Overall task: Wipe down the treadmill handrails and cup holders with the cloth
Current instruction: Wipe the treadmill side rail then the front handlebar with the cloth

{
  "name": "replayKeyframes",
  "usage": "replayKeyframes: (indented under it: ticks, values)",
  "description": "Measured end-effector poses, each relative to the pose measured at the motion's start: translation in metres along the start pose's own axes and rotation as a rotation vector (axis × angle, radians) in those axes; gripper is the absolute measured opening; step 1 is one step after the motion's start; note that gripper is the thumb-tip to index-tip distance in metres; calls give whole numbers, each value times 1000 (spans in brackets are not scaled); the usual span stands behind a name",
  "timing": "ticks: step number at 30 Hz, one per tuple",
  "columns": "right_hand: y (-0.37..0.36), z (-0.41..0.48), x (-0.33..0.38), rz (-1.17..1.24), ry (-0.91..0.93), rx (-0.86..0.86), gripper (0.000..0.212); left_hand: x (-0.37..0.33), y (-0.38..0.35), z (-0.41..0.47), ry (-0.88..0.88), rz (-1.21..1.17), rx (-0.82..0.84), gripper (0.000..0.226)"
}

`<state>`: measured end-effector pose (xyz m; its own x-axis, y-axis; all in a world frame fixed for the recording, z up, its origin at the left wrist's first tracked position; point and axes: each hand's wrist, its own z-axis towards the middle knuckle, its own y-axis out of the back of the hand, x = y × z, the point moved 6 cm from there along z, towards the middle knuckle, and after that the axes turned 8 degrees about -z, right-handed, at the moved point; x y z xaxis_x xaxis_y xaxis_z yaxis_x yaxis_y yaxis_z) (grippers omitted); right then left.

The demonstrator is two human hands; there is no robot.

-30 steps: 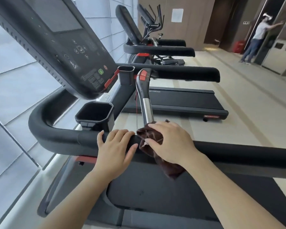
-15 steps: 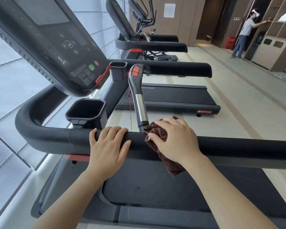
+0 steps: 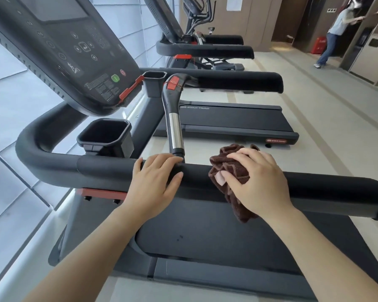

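Note:
A black padded handrail point(image 3: 96, 168) runs across the middle of the head view, curving up at the left. My right hand point(image 3: 258, 182) presses a bunched dark brown cloth point(image 3: 229, 171) onto the rail, right of the centre grip point(image 3: 174, 118) with its silver section. My left hand point(image 3: 155, 184) lies flat on the rail just left of that grip's base, fingers draped over the top. A black cup holder point(image 3: 105, 136) sits behind the rail to the left. A second cup holder point(image 3: 154, 82) stands further back beside the console point(image 3: 59, 44).
The treadmill belt point(image 3: 205, 234) lies below the rail. Another treadmill point(image 3: 227, 118) and further machines stand in a row beyond. A window wall point(image 3: 7, 101) is on the left. A person point(image 3: 334, 33) stands by cabinets at the far right.
My right hand has slid the cloth to the right along the rail, away from the centre grip. My left hand has shifted right as well, up to the grip's base.

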<state>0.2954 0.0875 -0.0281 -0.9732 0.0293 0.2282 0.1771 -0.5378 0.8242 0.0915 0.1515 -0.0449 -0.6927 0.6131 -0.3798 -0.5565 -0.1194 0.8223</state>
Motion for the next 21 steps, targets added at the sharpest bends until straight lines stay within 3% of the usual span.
replayKeyframes:
  ticks: [7, 12, 16, 21]
  values:
    - [23, -17, -67, -14, 115, 7, 38, -69, -42, 6, 61, 18, 25, 33]
    - [31, 2, -110, 95, 143, 217, 39, -106, -67, 10, 179, 48, -23, 35]
    - [28, 9, -111, 141, 236, 355, 43, -130, -85, 11, 278, 76, -131, 32]
    - [39, -7, -138, 112, 309, 334, 49, -138, -90, 8, 355, 47, -218, 29]
